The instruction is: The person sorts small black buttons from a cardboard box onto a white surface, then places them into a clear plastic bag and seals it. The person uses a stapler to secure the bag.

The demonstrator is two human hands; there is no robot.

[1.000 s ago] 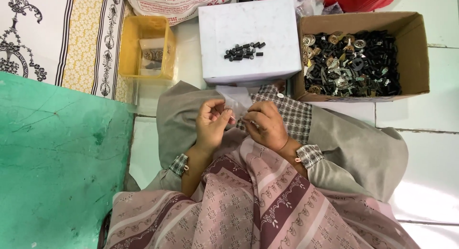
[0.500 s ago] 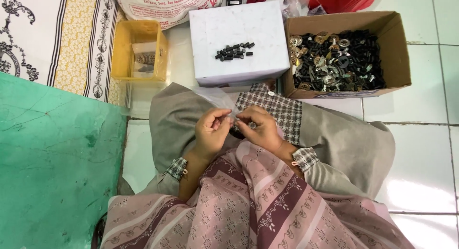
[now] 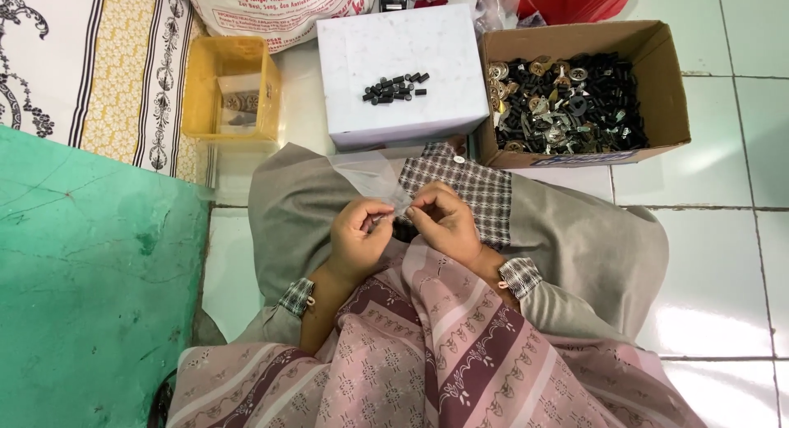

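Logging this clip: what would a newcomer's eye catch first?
Both hands, left hand and right hand, pinch a clear plastic bag over the lap at centre. Above them, small black cylinders lie on a white box; a cardboard box of metal and black parts sits at upper right.

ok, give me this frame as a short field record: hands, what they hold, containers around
left hand: pinches a small clear plastic bag over the lap
right hand: fingers at the bag's lower edge
white box: small heap of black cylindrical parts on top
cardboard box: black and metal parts
yellow tub: a few parts, left of white box
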